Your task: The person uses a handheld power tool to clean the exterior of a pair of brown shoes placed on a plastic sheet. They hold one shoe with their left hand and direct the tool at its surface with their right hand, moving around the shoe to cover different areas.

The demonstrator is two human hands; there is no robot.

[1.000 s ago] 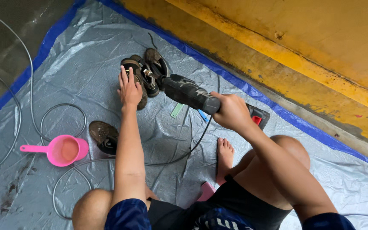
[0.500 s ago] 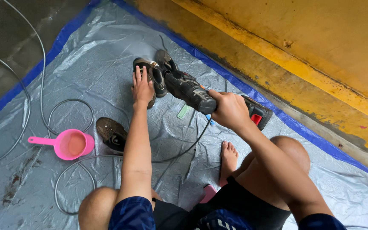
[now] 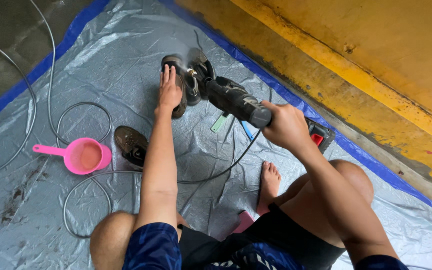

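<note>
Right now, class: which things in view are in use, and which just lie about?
In use:
left hand on dark shoe
right hand gripping power tool
second shoe at the tool's tip

Lying about:
brown shoe
pink scoop
grey hose
green stick

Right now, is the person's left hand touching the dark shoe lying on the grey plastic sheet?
Touching. The head view shows the left hand pressed flat on the dark shoe, fingers spread over its top, no gap.
</note>
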